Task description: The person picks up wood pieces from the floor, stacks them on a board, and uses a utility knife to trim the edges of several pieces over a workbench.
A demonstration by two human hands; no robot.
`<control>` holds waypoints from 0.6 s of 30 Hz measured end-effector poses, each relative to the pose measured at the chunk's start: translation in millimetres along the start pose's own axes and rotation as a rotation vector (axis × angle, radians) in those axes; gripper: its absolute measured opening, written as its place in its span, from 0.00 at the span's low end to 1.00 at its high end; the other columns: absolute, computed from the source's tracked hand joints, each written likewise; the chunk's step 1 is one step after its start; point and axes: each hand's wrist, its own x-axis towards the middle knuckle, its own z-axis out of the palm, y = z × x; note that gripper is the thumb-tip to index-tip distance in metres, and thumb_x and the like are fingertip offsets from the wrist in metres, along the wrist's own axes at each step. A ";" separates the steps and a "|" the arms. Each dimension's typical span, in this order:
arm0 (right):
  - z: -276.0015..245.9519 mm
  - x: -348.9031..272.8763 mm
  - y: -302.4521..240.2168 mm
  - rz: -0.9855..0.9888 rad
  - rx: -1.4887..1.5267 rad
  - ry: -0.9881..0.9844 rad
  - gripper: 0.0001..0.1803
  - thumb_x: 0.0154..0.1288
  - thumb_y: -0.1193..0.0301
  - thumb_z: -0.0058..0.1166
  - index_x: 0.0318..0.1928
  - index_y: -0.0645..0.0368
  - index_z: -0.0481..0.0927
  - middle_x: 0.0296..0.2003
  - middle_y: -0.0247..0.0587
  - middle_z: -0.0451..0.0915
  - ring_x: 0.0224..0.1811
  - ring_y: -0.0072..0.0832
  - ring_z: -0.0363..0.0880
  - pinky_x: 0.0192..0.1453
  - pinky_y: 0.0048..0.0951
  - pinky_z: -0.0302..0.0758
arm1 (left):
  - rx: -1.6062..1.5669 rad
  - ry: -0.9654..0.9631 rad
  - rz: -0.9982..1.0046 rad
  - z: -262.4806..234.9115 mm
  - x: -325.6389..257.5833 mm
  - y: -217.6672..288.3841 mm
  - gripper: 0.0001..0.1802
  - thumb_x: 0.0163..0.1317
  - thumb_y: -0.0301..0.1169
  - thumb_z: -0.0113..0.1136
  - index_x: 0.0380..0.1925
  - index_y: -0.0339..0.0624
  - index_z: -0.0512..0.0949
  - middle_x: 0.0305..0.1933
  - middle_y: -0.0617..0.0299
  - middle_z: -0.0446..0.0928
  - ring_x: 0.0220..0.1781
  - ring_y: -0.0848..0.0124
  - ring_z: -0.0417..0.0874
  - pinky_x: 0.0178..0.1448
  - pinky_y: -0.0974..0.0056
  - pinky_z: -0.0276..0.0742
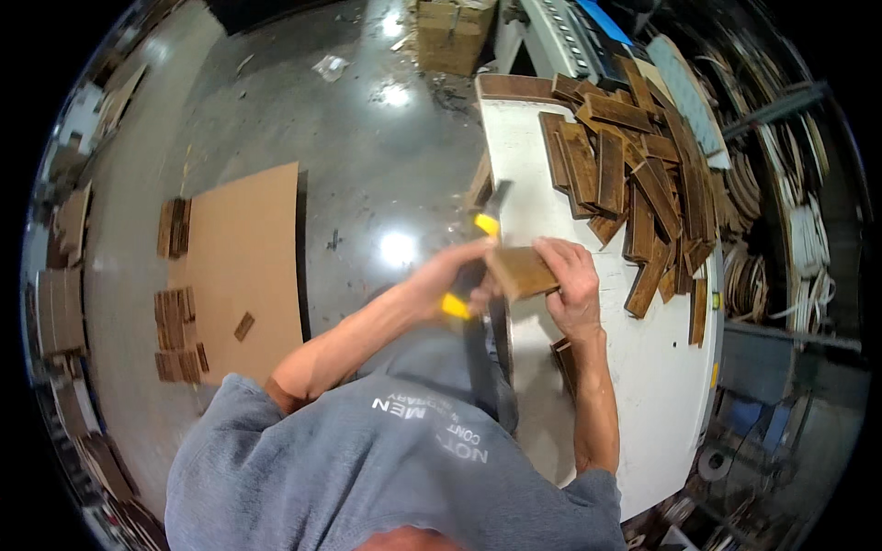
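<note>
Between my hands, just over the near-left edge of the white table, is a flat brown wooden block [522,274]. My right hand [574,275] grips its right end, with the thumb below and the fingers over the top edge. Close to the block's left end, my left hand [450,272] is closed around a black-and-yellow tool [487,224]; the tool's dark end points away from me. Motion blurs this tool and my left fingers, so its exact kind does not show. Another brown wooden piece [563,361] lies partly hidden beneath my right forearm.
A loose heap of brown wooden pieces [634,174] covers the table's [625,395] far right part. On the floor at left, small wood stacks [175,321] stand beside and on a cardboard sheet [248,266]. A cardboard box [455,39] sits far ahead; shelving [781,193] lines the right.
</note>
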 end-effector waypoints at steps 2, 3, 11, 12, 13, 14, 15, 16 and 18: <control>-8.7 -11.2 12.3 0.297 0.200 -0.238 0.27 0.53 0.80 0.58 0.58 0.63 0.78 0.45 0.52 0.84 0.52 0.43 0.81 0.58 0.40 0.74 | 0.160 0.240 0.243 -4.9 1.5 -12.5 0.21 0.65 0.37 0.66 0.52 0.34 0.79 0.35 0.61 0.78 0.24 0.79 0.74 0.25 0.74 0.72; -11.5 -14.3 18.7 0.448 0.296 -0.344 0.25 0.56 0.78 0.58 0.57 0.64 0.78 0.45 0.51 0.84 0.51 0.38 0.81 0.56 0.38 0.75 | 0.184 0.267 0.321 -7.4 3.4 -17.3 0.23 0.63 0.35 0.68 0.54 0.34 0.78 0.34 0.62 0.78 0.24 0.78 0.74 0.26 0.73 0.72; -6.1 -25.0 27.6 0.625 0.900 -0.630 0.32 0.63 0.59 0.62 0.62 0.67 0.74 0.46 0.47 0.83 0.46 0.31 0.81 0.55 0.33 0.77 | 0.254 0.350 0.408 4.5 1.6 -39.4 0.16 0.60 0.30 0.71 0.44 0.33 0.80 0.33 0.63 0.77 0.29 0.76 0.76 0.30 0.69 0.71; -4.5 -22.4 25.7 0.649 0.963 -0.612 0.31 0.64 0.57 0.61 0.61 0.67 0.75 0.45 0.46 0.83 0.44 0.30 0.82 0.52 0.32 0.78 | 0.249 0.360 0.412 8.8 1.3 -37.6 0.14 0.60 0.30 0.70 0.42 0.34 0.80 0.32 0.63 0.77 0.28 0.76 0.76 0.30 0.69 0.71; -3.0 -24.5 23.7 0.693 1.110 -0.615 0.33 0.69 0.52 0.55 0.62 0.67 0.73 0.45 0.49 0.83 0.43 0.32 0.84 0.47 0.32 0.83 | 0.247 0.369 0.414 12.9 0.9 -36.5 0.12 0.60 0.30 0.70 0.39 0.35 0.80 0.31 0.64 0.77 0.28 0.76 0.76 0.29 0.69 0.71; 1.8 -22.4 23.9 0.746 1.266 -0.558 0.33 0.71 0.51 0.52 0.62 0.67 0.73 0.45 0.50 0.83 0.43 0.34 0.84 0.45 0.32 0.85 | 0.246 0.376 0.413 15.6 2.1 -36.8 0.10 0.60 0.30 0.70 0.37 0.36 0.80 0.30 0.64 0.77 0.27 0.76 0.76 0.29 0.69 0.71; 5.8 -24.1 22.1 0.817 1.420 -0.484 0.33 0.73 0.50 0.49 0.63 0.68 0.72 0.45 0.51 0.82 0.43 0.35 0.85 0.43 0.32 0.86 | 0.214 0.407 0.415 13.7 8.8 -39.8 0.10 0.61 0.30 0.70 0.36 0.38 0.80 0.29 0.64 0.78 0.26 0.75 0.77 0.29 0.69 0.73; 12.9 -26.0 18.1 0.888 1.576 -0.407 0.33 0.75 0.50 0.46 0.63 0.68 0.71 0.46 0.52 0.82 0.43 0.37 0.86 0.42 0.33 0.88 | 0.180 0.445 0.415 8.0 13.3 -39.9 0.09 0.61 0.31 0.70 0.34 0.39 0.79 0.28 0.63 0.78 0.25 0.75 0.78 0.28 0.69 0.74; 21.1 -32.3 6.7 0.907 1.730 -0.291 0.32 0.82 0.53 0.31 0.64 0.72 0.69 0.49 0.57 0.82 0.45 0.40 0.87 0.39 0.33 0.90 | 0.146 0.466 0.406 -5.4 18.1 -40.4 0.08 0.63 0.31 0.67 0.33 0.40 0.79 0.25 0.64 0.78 0.23 0.75 0.78 0.28 0.68 0.75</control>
